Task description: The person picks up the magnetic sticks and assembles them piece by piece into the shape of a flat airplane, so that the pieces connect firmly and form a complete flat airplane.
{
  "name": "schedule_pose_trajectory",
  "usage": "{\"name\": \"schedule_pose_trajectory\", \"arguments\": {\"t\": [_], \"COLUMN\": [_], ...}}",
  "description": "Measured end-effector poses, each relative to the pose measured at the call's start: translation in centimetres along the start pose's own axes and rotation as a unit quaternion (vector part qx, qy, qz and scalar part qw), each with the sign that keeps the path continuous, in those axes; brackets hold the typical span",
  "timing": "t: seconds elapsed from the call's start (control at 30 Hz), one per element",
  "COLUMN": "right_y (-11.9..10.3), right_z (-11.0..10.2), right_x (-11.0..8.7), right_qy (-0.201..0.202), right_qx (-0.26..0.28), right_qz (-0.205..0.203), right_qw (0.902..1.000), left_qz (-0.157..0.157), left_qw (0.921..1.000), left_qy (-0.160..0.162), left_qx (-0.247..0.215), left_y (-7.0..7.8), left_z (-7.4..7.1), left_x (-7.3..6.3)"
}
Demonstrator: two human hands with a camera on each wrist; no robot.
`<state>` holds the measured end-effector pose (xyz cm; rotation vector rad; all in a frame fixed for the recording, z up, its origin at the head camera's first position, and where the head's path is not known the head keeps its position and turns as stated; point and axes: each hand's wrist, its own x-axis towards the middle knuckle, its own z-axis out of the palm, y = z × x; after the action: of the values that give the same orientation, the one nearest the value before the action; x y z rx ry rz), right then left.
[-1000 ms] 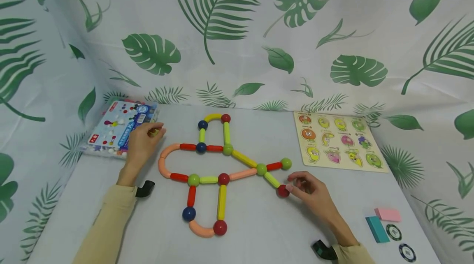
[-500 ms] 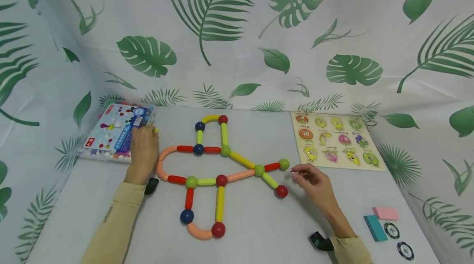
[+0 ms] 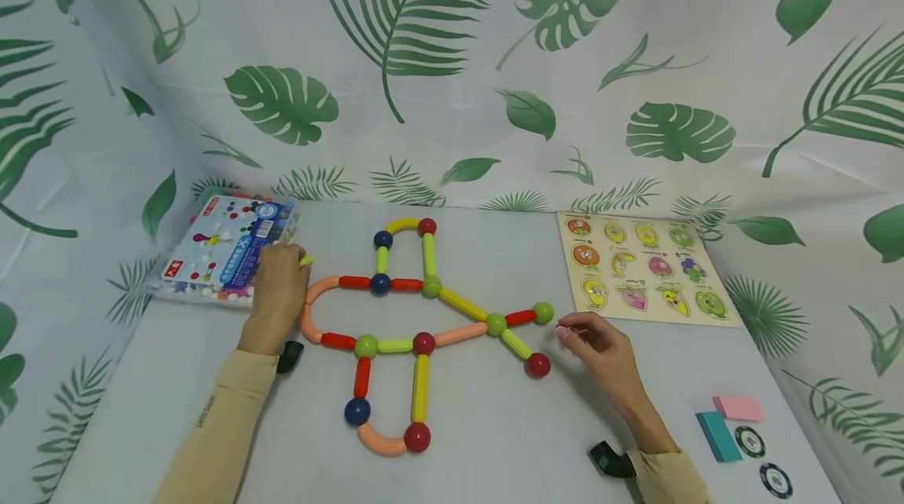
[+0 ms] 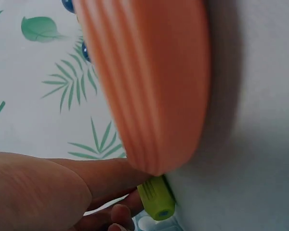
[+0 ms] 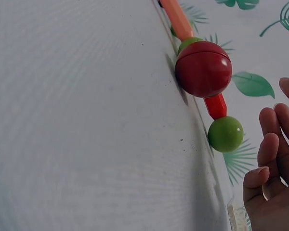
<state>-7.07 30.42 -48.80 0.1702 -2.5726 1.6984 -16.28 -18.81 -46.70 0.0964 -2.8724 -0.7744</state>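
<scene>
Magnetic rods and balls lie joined flat on the table in a plane-like outline. Its left end is a curved orange rod [image 3: 308, 315], beside my left hand [image 3: 278, 280]. That hand holds a short lime-green magnetic rod [image 4: 156, 197], whose end pokes out past the fingers; the rest is hidden. In the left wrist view the curved orange rod looms close. My right hand [image 3: 603, 355] hovers with loosely bent fingers and holds nothing. It is just right of the green ball [image 3: 543, 312] and the dark red ball [image 3: 538, 365], touching neither.
A clear box of pieces with a printed sheet [image 3: 226, 245] stands behind my left hand. A fruit sticker board [image 3: 646, 268] lies at back right. Teal block [image 3: 719, 436], pink block [image 3: 738, 408] and two round chips [image 3: 750, 441] lie at front right.
My left hand has swung from beside the box, turned palm-down, and come nearer the outline's left end. The right hand has drawn slightly up and away from the dark red ball.
</scene>
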Motion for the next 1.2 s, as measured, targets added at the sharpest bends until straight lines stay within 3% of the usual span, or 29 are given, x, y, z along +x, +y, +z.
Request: {"name": "schedule_pose_trajectory", "arguments": {"t": [0.17, 0.27, 0.37, 0.47, 0.63, 0.7, 0.8, 1.03, 1.2], "right_y": [0.0, 0.0, 0.0, 0.1, 0.1, 0.1, 0.0, -0.4, -0.9], "right_z": [-0.1, -0.1, -0.2, -0.1, 0.0, 0.1, 0.1, 0.3, 0.6], "right_x": [0.0, 0.0, 0.1, 0.0, 0.0, -0.1, -0.1, -0.2, -0.3], "right_qy": [0.002, 0.005, 0.009, 0.011, 0.012, 0.011, 0.009, 0.006, 0.000], "right_qx": [-0.002, -0.002, 0.000, 0.000, 0.004, 0.004, 0.000, -0.004, 0.002], "right_qz": [-0.001, -0.003, -0.002, 0.000, 0.000, -0.001, -0.002, -0.012, -0.027], "right_qw": [1.0000, 1.0000, 1.0000, 0.9999, 0.9999, 0.9999, 1.0000, 0.9999, 0.9996], "left_qz": [0.020, 0.062, 0.131, 0.204, 0.301, 0.320, 0.341, 0.364, 0.359], "left_qw": [0.9989, 0.9948, 0.9846, 0.9649, 0.9162, 0.9020, 0.8908, 0.8832, 0.8825], "left_qy": [-0.020, -0.048, -0.082, -0.137, -0.253, -0.282, -0.295, -0.294, -0.301], "left_qx": [-0.038, -0.065, -0.081, -0.094, -0.078, -0.069, -0.055, -0.029, -0.038], "left_y": [1.3, 3.7, 7.0, 10.2, 13.7, 14.3, 14.7, 14.6, 14.5], "left_z": [-0.3, -0.4, 0.1, 1.4, 3.8, 4.5, 5.3, 6.1, 5.0], "left_x": [-0.3, -0.9, -2.4, -4.7, -8.4, -9.4, -10.2, -10.7, -10.2]}}
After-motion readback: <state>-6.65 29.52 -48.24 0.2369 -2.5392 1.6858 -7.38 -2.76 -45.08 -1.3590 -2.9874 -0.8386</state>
